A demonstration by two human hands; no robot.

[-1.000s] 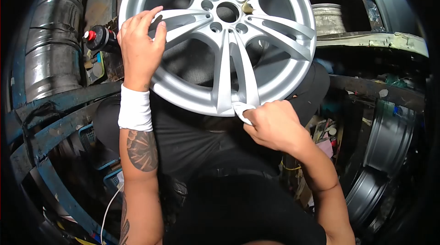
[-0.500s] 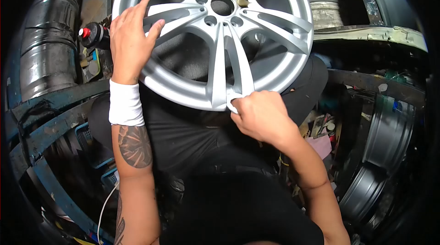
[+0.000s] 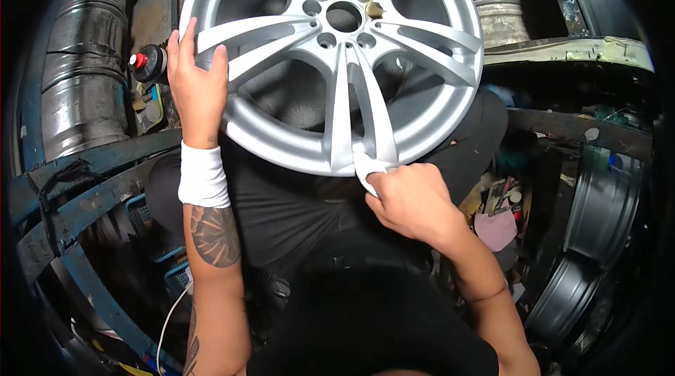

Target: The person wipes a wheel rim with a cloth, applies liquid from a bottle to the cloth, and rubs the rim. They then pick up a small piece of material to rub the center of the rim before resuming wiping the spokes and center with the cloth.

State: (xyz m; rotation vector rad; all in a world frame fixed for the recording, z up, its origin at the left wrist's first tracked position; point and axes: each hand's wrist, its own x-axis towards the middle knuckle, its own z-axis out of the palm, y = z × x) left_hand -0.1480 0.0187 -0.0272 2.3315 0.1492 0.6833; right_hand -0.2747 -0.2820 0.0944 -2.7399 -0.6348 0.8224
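Against the silver wheel (image 3: 340,80), the left hand (image 3: 197,91) rests, fingers spread; the right hand (image 3: 413,199), curled tight, pinches white cloth (image 3: 365,166).

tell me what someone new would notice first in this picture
First, the silver wheel filling the upper middle of the view, bright against the dark surroundings. Next, the right hand gripping a white cloth at the wheel's lower edge, and the left hand at its left side. Then the red-capped black bottle, just left of the left hand.
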